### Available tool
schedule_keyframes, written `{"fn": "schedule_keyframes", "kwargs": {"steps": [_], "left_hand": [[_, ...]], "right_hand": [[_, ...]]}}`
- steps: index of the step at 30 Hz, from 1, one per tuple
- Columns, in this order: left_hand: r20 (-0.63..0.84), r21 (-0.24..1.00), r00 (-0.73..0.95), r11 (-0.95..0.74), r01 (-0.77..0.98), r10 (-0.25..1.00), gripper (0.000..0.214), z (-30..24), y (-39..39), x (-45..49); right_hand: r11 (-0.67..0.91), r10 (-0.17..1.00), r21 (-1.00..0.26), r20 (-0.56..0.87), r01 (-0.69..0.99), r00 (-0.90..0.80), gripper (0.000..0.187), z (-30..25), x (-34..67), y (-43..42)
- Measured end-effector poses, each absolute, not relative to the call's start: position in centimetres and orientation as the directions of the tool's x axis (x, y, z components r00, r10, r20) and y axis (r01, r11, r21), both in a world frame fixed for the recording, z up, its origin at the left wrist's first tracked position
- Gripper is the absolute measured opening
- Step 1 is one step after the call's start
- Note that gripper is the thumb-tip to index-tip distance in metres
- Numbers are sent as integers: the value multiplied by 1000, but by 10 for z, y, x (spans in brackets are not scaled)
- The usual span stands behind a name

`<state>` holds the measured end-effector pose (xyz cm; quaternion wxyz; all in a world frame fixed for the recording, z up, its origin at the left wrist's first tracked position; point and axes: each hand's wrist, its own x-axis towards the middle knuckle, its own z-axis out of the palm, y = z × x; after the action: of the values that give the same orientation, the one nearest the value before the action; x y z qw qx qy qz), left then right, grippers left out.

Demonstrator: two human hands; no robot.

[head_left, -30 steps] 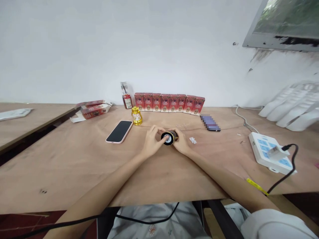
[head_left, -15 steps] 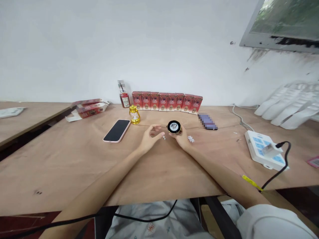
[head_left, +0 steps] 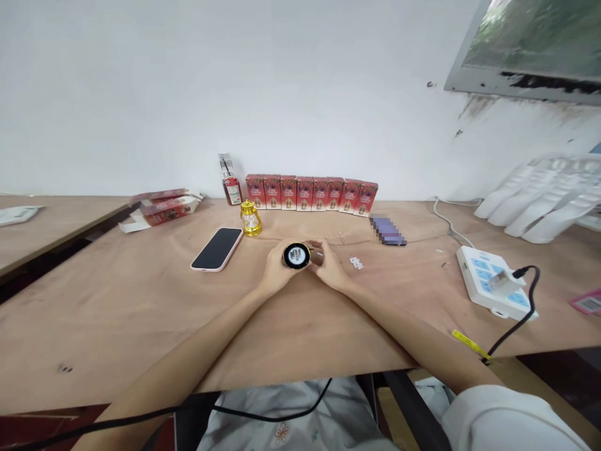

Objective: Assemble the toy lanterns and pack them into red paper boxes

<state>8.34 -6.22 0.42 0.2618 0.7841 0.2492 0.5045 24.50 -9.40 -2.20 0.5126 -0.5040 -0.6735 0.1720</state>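
Observation:
My left hand (head_left: 277, 268) is closed around a lantern (head_left: 297, 256), which shows its round black base with a pale label and a thin gold rim turned up toward me. Just right of it is my right hand (head_left: 330, 268), its fingers curved and thumb apart, the tips close to the rim; whether they touch it I cannot tell. Between those fingers shows a tiny pale bit (head_left: 320, 254), too small to name. A gold lantern (head_left: 251, 218) with a clear body stands upright beyond my left hand. Small white pieces (head_left: 356, 263) lie right of my right hand.
Several red boxes (head_left: 305, 193) stand in a row along the wall, beside a bottle (head_left: 232, 190). A phone (head_left: 217, 248) lies at left, a blurred-out phone (head_left: 387, 230) at right. Thin clear pieces (head_left: 337, 238) lie behind my right hand. A power strip (head_left: 493, 282) with a cable is far right.
The lantern has passed from my right hand to my left and moved left, toward me. My left hand has closed on it; my right hand has let go and shifted slightly left.

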Motion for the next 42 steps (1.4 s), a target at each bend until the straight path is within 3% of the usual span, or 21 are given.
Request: {"fn": "schedule_keyframes", "kwargs": {"steps": [3,8,20,23,28,33,36,42], "left_hand": [[686,653,288,-740,164,669,39,5,-53,77],[693,641,233,-731,234,683,37,0,-33,64],[694,618,217,-722,310,687,34,-7,-26,61],[694,626,188,-711,321,695,34,-8,-26,61],[679,649,176,-695,311,713,35,-11,-23,63],[670,655,172,-684,321,722,34,-12,-22,63],[676,641,184,-692,332,714,33,-11,-24,63],[694,583,254,-733,351,674,32,-5,-30,63]], "right_hand": [[324,867,-647,495,691,58,40,-21,250,-93],[186,853,-364,521,913,34,29,-20,266,-90],[-149,835,-114,518,982,187,32,-21,299,-97],[-132,811,-153,551,979,195,38,-36,305,-117],[-43,902,-333,393,942,180,56,-55,331,-154],[110,902,-396,425,912,75,44,-48,337,-152],[150,888,-382,458,912,46,34,-42,330,-140],[294,828,-209,543,933,-140,25,-30,314,-125]]}}
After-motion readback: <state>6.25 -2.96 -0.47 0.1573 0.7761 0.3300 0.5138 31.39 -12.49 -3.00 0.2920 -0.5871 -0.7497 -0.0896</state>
